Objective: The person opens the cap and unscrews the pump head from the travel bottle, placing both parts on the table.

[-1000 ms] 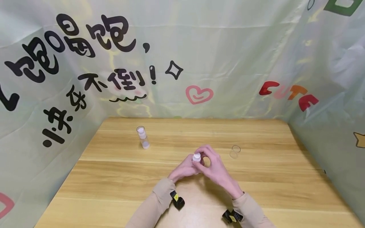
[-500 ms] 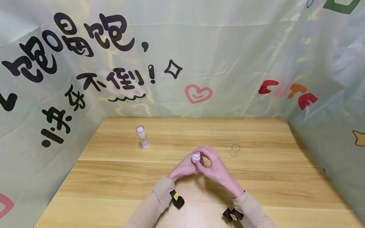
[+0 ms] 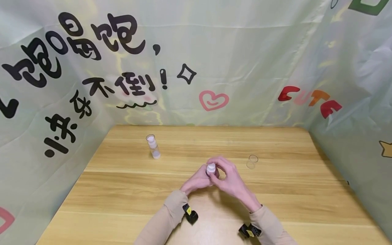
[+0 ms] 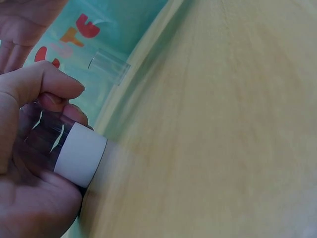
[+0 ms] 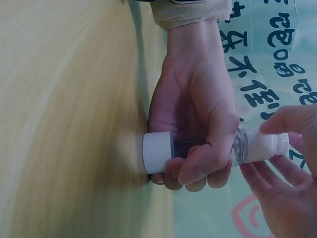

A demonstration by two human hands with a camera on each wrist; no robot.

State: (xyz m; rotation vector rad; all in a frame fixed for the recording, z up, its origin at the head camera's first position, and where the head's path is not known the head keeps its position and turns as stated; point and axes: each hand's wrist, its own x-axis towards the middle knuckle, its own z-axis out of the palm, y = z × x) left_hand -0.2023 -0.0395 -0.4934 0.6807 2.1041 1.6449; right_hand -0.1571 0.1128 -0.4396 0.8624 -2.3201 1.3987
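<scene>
the left hand (image 3: 197,180) curls its fingers round the clear body of a bottle (image 5: 157,152), which stands roughly upright just right of centre in the head view. the right hand (image 3: 230,179) pinches the bottle's white top (image 5: 261,147) between thumb and fingers, a narrow grip. the white base is at or just above the table (image 3: 122,197); contact is hard to tell. a second bottle (image 3: 154,148) stands left of centre in that view, and a clear cap (image 3: 252,162) stands right of centre, apart from both hands.

the step in hand looks like working the top on the neck. to do it well, the left grip should be firm but low, leaving the collar free, while the right fingertips press evenly on opposite sides and turn squarely about the bottle's axis. tilting could bind the thread; squeezing high could foul the turn.
</scene>
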